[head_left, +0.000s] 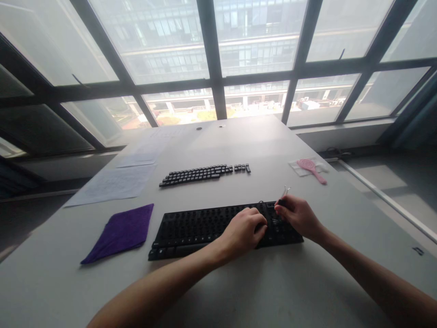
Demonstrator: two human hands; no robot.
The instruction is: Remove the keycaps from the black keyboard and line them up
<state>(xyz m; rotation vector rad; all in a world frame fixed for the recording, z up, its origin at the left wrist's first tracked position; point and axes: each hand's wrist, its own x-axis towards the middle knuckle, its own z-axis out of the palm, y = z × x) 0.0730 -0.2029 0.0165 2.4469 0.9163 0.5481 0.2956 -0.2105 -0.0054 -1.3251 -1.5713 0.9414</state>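
A black keyboard (201,225) lies before me, most of its upper rows stripped of keycaps, with caps still on along the lower edge. Curled over its right-middle part is my left hand (244,228), fingers bent down and closed; what they hold, if anything, is hidden. Above the number pad end, my right hand (300,216) pinches a keycap puller (287,190), its thin pale wire prongs pointing up. A small black piece, perhaps a keycap (282,202), shows at the same fingertips.
Behind the keyboard, loose black keycaps (196,174) lie in rows. A folded purple cloth (121,232) is at left, near paper sheets (112,182). A pink hairbrush (310,168) rests on a clear bag at right. Windows stand beyond the white table (266,146).
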